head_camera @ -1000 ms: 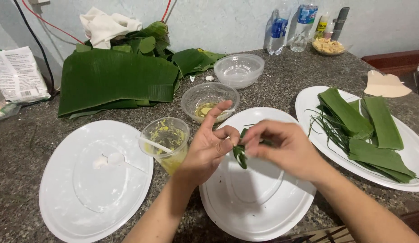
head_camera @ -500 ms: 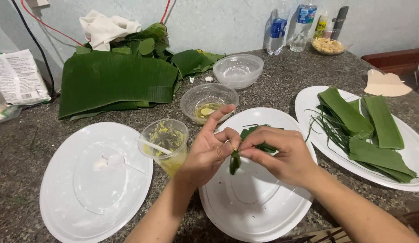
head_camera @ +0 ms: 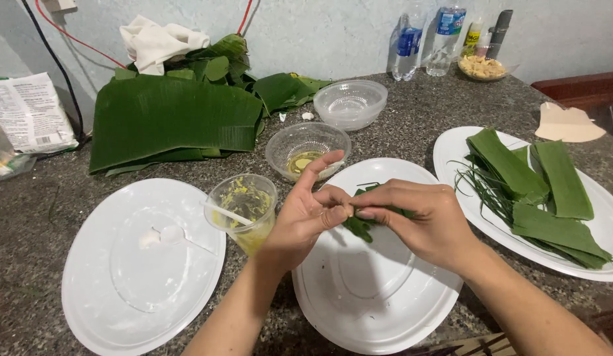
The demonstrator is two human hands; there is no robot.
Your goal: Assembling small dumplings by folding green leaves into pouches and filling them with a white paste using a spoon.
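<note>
Speckled stone is seen in the countertop (head_camera: 418,132); the near plate (head_camera: 372,303) is perhaps glossy white plastic.

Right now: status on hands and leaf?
Left hand and right hand both pinch the folded leaf over the middle plate. Cup close by left wrist. Nothing blocking.
</note>
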